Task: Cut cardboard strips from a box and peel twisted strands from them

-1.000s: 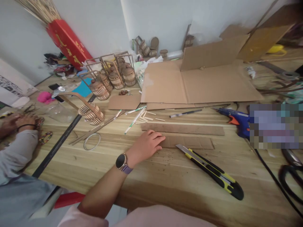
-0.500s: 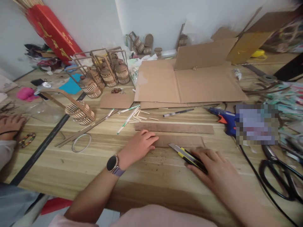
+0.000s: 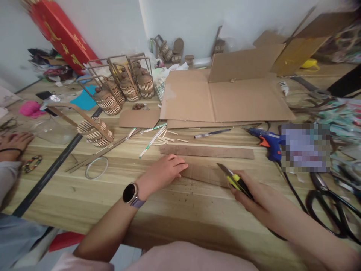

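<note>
Right hand (image 3: pixel 254 194) now has the utility knife (image 3: pixel 235 180) off the table (image 3: pixel 180 210): a second ago the knife lay flat with no right hand in view, half a second ago the hand was just covering it. Fingers are wrapped tight round the yellow-black handle, blade out and angled down toward the near cardboard strip (image 3: pixel 205 174). Tip looks close to the strip's right part; can't tell if it touches.

Left hand (image 3: pixel 166 172) hasn't moved across all three frames: palm down on the strip's left end, fingers together and flat, pinning it. Watch (image 3: pixel 130 193) on that wrist.

Reads as grab finished, cut setup underway, no cut line visible yet.

A second, longer strip (image 3: pixel 207 151) lies parallel just behind, untouched. Blue glue gun (image 3: pixel 266 140) sits to the right, well apart from the blade. Pen (image 3: pixel 211 133) and loose sticks (image 3: pixel 160 137) lie further back, flattened carton (image 3: pixel 225 98) behind those. Another person's hand (image 3: pixel 14 141) rests at the far left edge.
</note>
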The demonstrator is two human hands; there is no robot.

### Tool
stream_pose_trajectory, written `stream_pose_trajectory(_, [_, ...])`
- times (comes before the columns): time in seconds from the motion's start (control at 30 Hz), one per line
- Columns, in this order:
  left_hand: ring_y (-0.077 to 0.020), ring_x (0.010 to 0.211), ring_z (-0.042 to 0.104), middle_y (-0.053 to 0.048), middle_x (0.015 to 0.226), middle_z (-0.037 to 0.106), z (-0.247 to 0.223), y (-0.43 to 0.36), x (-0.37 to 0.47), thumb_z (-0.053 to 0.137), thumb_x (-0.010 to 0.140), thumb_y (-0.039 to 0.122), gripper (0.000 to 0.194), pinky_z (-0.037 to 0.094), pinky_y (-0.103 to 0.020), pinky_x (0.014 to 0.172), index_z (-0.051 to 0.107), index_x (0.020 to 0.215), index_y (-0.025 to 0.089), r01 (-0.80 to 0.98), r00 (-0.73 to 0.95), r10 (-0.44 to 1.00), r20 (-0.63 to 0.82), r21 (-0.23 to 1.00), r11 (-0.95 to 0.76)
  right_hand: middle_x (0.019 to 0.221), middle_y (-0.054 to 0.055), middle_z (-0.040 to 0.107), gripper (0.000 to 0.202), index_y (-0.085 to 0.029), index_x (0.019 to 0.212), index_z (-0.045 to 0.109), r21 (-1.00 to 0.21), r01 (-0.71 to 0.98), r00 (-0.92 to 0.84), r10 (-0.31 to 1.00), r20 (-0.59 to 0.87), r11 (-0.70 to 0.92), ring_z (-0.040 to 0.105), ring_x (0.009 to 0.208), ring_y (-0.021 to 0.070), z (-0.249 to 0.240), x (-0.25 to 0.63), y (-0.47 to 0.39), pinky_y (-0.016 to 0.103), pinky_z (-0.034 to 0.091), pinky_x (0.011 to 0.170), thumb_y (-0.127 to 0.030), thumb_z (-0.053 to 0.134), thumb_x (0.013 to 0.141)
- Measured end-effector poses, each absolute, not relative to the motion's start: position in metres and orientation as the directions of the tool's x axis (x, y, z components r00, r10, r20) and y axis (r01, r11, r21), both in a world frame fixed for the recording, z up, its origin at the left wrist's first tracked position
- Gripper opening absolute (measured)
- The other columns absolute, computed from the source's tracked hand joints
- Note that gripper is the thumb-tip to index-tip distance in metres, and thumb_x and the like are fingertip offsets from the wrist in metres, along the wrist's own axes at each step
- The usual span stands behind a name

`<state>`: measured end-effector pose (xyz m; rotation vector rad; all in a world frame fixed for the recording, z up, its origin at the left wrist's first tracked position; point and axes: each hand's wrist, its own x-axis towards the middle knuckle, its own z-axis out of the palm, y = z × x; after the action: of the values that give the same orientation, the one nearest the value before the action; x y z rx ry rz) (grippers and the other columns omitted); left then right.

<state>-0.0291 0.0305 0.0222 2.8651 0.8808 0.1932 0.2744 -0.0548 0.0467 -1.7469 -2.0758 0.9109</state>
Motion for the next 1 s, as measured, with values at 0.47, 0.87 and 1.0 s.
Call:
stream_pose_trajectory(0.47, [-0.0272, 0.128, 0.053, -0.011, 0.134, 0.063, 0.032, 0.047, -0.019, 0.052, 0.1, 0.021, 0.031, 0.045, -0.048, 0.11, 0.062, 0.129, 0.016, 0.627, 0.724, 0.654, 0.218, 0.188, -0.756, 0.08, 0.005, 0.075, 0.015, -0.02, 0.098, 0.06, -0.206, 0.862, -0.506, 0.803, -0.314, 0.463, 0.072, 0.069, 0.0225, 0.054, 0.234, -0.007, 0.027, 0.035, 0.05, -0.026, 0.047, 0.097])
stream_pose_trajectory(0.87, [-0.0381, 0.153, 0.018, -0.019, 0.163, 0.03, -0.008, 0.069, 0.019, 0.035, 0.103, 0.054, 0.063, 0.016, -0.065, 0.121, 0.035, 0.154, 0.016, 0.698, 0.677, 0.712, 0.186, 0.145, -0.701, 0.087, 0.006, 0.076, 0.018, -0.02, 0.104, 0.061, -0.043, 0.877, -0.449, 0.783, -0.43, 0.479, 0.073, 0.077, 0.0261, 0.058, 0.219, -0.003, 0.028, 0.035, 0.05, -0.026, 0.045, 0.1])
stream_pose_trajectory(1.0, [-0.0389, 0.154, 0.015, -0.02, 0.163, 0.03, -0.01, 0.067, 0.02, 0.035, 0.103, 0.054, 0.066, 0.013, -0.066, 0.121, 0.033, 0.155, 0.014, 0.713, 0.667, 0.724, 0.174, 0.133, -0.689, 0.092, 0.006, 0.077, 0.021, -0.021, 0.107, 0.06, 0.004, 0.886, -0.402, 0.772, -0.493, 0.464, 0.074, 0.082, 0.0278, 0.061, 0.215, -0.003, 0.029, 0.034, 0.05, -0.028, 0.041, 0.102])
